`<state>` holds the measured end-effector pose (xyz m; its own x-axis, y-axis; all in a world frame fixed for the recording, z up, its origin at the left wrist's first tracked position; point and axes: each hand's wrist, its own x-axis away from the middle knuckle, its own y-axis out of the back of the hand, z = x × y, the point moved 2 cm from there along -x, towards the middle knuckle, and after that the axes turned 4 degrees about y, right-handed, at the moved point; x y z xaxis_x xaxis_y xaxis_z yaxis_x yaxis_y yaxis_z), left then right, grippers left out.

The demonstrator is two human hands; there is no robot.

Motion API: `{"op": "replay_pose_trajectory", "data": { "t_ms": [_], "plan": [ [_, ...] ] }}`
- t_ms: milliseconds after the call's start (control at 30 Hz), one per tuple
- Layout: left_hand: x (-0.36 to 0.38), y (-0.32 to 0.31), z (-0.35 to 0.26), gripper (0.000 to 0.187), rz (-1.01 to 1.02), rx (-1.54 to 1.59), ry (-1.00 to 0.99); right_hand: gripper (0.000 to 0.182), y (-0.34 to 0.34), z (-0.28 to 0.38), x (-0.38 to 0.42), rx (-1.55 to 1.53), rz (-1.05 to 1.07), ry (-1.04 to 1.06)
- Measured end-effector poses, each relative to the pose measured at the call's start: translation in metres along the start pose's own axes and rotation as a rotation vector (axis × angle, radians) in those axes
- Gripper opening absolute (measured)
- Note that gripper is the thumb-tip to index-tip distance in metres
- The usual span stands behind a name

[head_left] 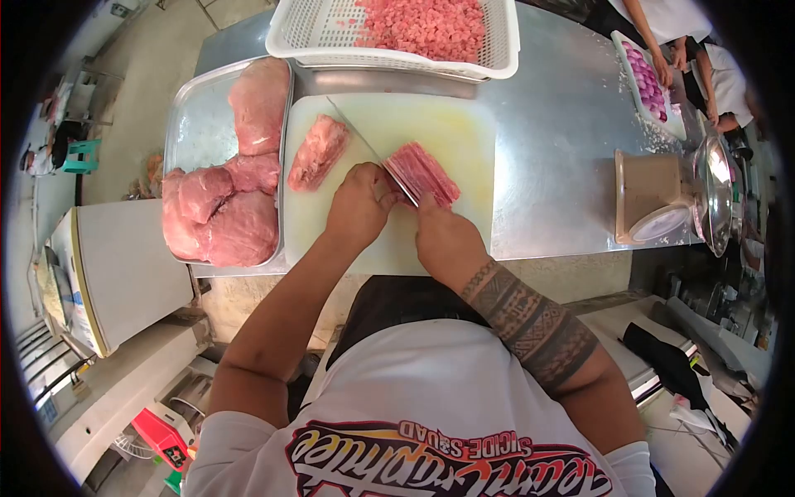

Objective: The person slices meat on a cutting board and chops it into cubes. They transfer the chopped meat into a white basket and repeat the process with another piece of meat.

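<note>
Meat [424, 172] just beyond right hand [447, 240], knife blade [354, 130] alongside

A knife [354, 131] touches striped pink meat [426, 172] on a board [397, 124].

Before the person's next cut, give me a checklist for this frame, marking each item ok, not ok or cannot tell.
1. Scored meat block resting on the cutting board: ok, inside the board's edges.
2. Knife lined up with the block: ok, blade along its left side.
3. Fingers well clear of the blade: not ok, left hand and right hand both look close to it.
4. Knife handle firmly gripped: cannot tell, the hands hide it.
5. Uncut meat piece apart from the block: ok, left of the knife.
6. Room in the white basket for more diced meat: ok, its left part shows bare.
</note>
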<state>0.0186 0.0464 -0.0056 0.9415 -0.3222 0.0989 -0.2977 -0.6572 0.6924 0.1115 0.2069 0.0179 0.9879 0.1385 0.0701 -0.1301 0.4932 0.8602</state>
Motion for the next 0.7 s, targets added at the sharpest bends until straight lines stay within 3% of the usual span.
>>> {"op": "replay_pose_trajectory", "data": {
  "t_ms": [100,200,333,500,567,667,700],
  "plan": [
    [-0.004,-0.001,0.002,0.042,0.003,0.029,0.026,0.014,0.022,0.005,0.022,0.061,0.193,-0.150],
    [-0.004,-0.006,0.006,0.044,0.003,0.032,0.000,0.020,0.005,-0.011,0.018,0.069,0.133,-0.100],
    [-0.011,-0.005,0.003,0.044,-0.039,-0.048,-0.126,0.023,0.036,-0.012,-0.010,-0.029,0.107,-0.129],
    [-0.027,-0.012,0.018,0.034,-0.063,-0.004,-0.108,0.023,0.085,0.011,0.037,-0.044,-0.056,-0.181],
    [-0.028,-0.001,0.034,0.027,-0.141,0.005,-0.092,0.023,0.088,0.018,0.053,-0.029,-0.006,-0.196],
    [-0.022,0.025,0.035,0.020,-0.069,-0.061,0.005,0.022,0.078,0.028,0.067,0.003,0.095,-0.241],
    [-0.019,0.022,0.035,0.018,-0.065,-0.082,-0.054,0.021,0.072,0.029,0.070,0.017,0.132,-0.261]
  ]
}}
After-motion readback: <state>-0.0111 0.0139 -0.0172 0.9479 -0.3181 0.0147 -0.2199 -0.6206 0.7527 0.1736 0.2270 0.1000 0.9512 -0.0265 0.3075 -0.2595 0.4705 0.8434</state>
